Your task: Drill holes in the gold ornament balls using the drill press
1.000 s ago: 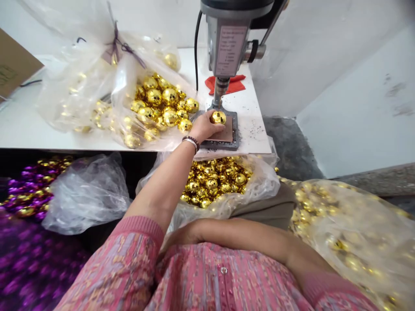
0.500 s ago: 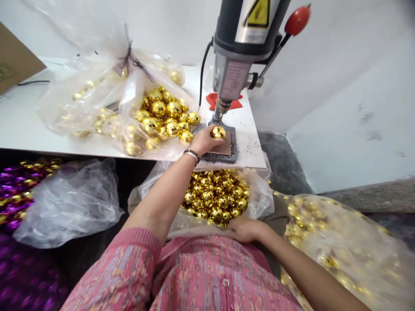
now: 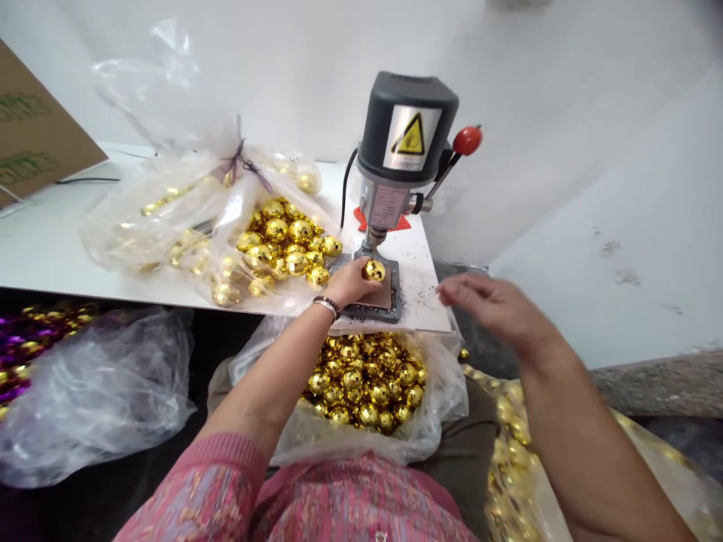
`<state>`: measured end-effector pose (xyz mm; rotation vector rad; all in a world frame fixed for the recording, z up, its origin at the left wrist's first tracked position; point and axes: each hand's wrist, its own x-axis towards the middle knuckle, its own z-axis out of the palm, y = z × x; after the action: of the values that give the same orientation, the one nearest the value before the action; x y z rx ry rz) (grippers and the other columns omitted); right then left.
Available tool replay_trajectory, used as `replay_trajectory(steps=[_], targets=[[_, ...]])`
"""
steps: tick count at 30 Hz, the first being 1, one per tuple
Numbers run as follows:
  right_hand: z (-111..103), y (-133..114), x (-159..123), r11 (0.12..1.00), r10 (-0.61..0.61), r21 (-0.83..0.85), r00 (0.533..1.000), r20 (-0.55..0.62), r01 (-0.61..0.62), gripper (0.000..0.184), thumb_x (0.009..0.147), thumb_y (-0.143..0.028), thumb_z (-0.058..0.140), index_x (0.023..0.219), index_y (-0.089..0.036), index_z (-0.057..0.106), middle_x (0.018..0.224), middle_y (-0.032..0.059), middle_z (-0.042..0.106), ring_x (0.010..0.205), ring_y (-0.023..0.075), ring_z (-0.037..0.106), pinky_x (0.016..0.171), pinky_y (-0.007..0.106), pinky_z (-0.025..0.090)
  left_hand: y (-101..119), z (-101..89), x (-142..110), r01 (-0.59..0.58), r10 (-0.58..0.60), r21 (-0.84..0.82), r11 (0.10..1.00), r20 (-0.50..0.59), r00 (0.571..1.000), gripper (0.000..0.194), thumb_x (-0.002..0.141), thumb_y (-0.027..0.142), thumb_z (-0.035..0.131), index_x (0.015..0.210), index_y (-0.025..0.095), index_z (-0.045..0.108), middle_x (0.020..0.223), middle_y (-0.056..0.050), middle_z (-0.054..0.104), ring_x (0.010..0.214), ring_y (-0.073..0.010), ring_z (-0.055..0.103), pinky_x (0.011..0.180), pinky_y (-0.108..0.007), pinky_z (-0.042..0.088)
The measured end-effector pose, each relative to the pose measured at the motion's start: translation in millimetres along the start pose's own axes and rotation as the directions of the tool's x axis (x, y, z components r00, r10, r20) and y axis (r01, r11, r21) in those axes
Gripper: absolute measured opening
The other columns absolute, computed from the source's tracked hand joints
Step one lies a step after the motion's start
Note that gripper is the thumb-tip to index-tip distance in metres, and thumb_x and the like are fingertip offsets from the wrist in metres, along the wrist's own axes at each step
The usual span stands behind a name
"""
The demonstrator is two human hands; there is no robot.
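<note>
My left hand (image 3: 349, 281) grips a gold faceted ball (image 3: 374, 269) and holds it on the metal base plate (image 3: 388, 302) of a small drill press (image 3: 404, 162), right under the spindle. My right hand (image 3: 490, 306) hovers in the air to the right of the plate, fingers stretched out and slightly blurred, holding nothing. It is below the press lever with the red knob (image 3: 467, 140). A clear bag of gold balls (image 3: 366, 381) rests on my lap beneath the table edge.
A second clear bag of gold balls (image 3: 281, 242) lies on the white table (image 3: 50, 256) left of the press. A cardboard box (image 3: 34, 135) is at far left. Purple balls (image 3: 22, 346) and an empty-looking plastic bag (image 3: 96, 391) sit lower left. More bagged gold balls (image 3: 508, 452) are at right.
My right hand rose from my lap to beside the drill press base. The view tilted upward, showing the whole press. My left hand stayed on the ball.
</note>
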<state>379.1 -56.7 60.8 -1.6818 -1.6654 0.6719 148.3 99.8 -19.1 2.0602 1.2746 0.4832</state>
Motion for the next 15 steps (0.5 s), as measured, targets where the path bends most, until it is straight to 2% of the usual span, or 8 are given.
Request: replay_trajectory(steps=[2, 4, 6, 7, 9, 12, 14, 15], targets=[[-22.4, -17.4, 29.8, 0.998, 0.001, 0.057, 0.959, -0.282, 0.015, 0.065, 0.092, -0.077, 0.060, 0.109, -0.016, 0.074, 0.086, 0.0062, 0.070, 0.079, 0.0104, 0.063, 0.078, 0.028, 0.057, 2.9, -2.0, 1.1, 0.013, -0.013, 0.036, 0.999, 0.015, 1.000, 0.056, 0.081, 0.038, 0.086, 0.132, 0.022, 0.071, 0.120, -0.011, 0.083, 0.105, -0.0303, 0.077, 0.090, -0.037, 0.057], [-40.7, -38.5, 60.1, 0.993, 0.015, 0.108, 0.870, -0.494, 0.044, 0.055, 0.105, -0.062, 0.048, 0.119, -0.013, 0.069, 0.094, 0.0067, 0.069, 0.075, 0.0043, 0.057, 0.076, 0.024, 0.054, 4.1, -3.1, 1.8, 0.015, -0.016, 0.048, 0.999, 0.027, 1.000, 0.050, 0.081, 0.039, 0.085, 0.127, 0.023, 0.073, 0.117, -0.010, 0.084, 0.103, -0.0300, 0.077, 0.088, -0.036, 0.057], [-54.5, -61.0, 88.8, 0.984, 0.035, 0.157, 0.792, -0.610, 0.078, 0.052, 0.111, -0.049, 0.032, 0.126, -0.009, 0.062, 0.098, 0.0074, 0.068, 0.065, -0.0004, 0.048, 0.068, 0.021, 0.049, 3.6, -2.7, 2.6, 0.008, -0.009, 0.045, 0.999, 0.023, 1.000, 0.044, 0.081, 0.040, 0.085, 0.120, 0.024, 0.074, 0.112, -0.008, 0.084, 0.100, -0.0284, 0.077, 0.086, -0.034, 0.057], [-59.6, -71.9, 101.4, 0.972, 0.039, 0.199, 0.753, -0.657, 0.123, 0.052, 0.111, -0.048, 0.034, 0.126, -0.008, 0.062, 0.094, 0.0067, 0.067, 0.061, -0.0010, 0.048, 0.064, 0.021, 0.047, 2.9, -2.1, 2.9, 0.007, -0.007, 0.044, 0.999, 0.014, 1.000, 0.043, 0.080, 0.041, 0.086, 0.119, 0.025, 0.075, 0.111, -0.007, 0.084, 0.100, -0.0279, 0.077, 0.086, -0.034, 0.057], [-66.0, -91.9, 121.1, 0.969, 0.014, 0.195, 0.760, -0.650, 0.149, 0.062, 0.107, -0.060, 0.036, 0.130, -0.009, 0.063, 0.090, 0.0034, 0.066, 0.061, -0.0030, 0.050, 0.065, 0.019, 0.046, 1.3, -0.6, 3.5, 0.017, -0.017, 0.046, 0.999, -0.009, 1.000, 0.049, 0.078, 0.042, 0.087, 0.123, 0.026, 0.075, 0.112, -0.007, 0.084, 0.102, -0.0285, 0.077, 0.088, -0.035, 0.058], [-66.6, -115.9, 134.2, 0.990, -0.025, 0.097, 0.813, -0.581, 0.100, 0.102, 0.083, -0.089, 0.030, 0.135, -0.007, 0.064, 0.091, 0.0032, 0.068, 0.058, -0.0055, 0.052, 0.062, 0.014, 0.042, -0.7, -0.3, 3.8, 0.051, -0.051, 0.031, 0.998, 0.002, 0.999, 0.062, 0.078, 0.043, 0.089, 0.135, 0.026, 0.072, 0.116, -0.008, 0.083, 0.105, -0.0301, 0.077, 0.091, -0.036, 0.057], [-62.7, -127.0, 133.9, 0.998, -0.041, 0.021, 0.841, -0.540, 0.062, 0.116, 0.074, -0.095, 0.026, 0.133, -0.004, 0.067, 0.084, 0.0019, 0.066, 0.053, -0.0067, 0.049, 0.057, 0.011, 0.034, -1.8, -2.1, 3.4, 0.052, -0.051, -0.010, 0.999, 0.037, 0.998, 0.067, 0.078, 0.044, 0.088, 0.139, 0.024, 0.070, 0.118, -0.008, 0.083, 0.106, -0.0297, 0.076, 0.091, -0.036, 0.057], [-60.1, -131.0, 132.3, 0.999, -0.050, -0.009, 0.852, -0.521, 0.053, 0.115, 0.075, -0.095, 0.027, 0.129, -0.002, 0.069, 0.077, -0.0002, 0.062, 0.049, -0.0077, 0.045, 0.055, 0.009, 0.030, -2.2, -3.5, 3.0, 0.043, -0.041, -0.038, 0.998, 0.055, 0.998, 0.068, 0.079, 0.044, 0.088, 0.141, 0.024, 0.069, 0.119, -0.008, 0.083, 0.106, -0.0290, 0.076, 0.092, -0.035, 0.057]])
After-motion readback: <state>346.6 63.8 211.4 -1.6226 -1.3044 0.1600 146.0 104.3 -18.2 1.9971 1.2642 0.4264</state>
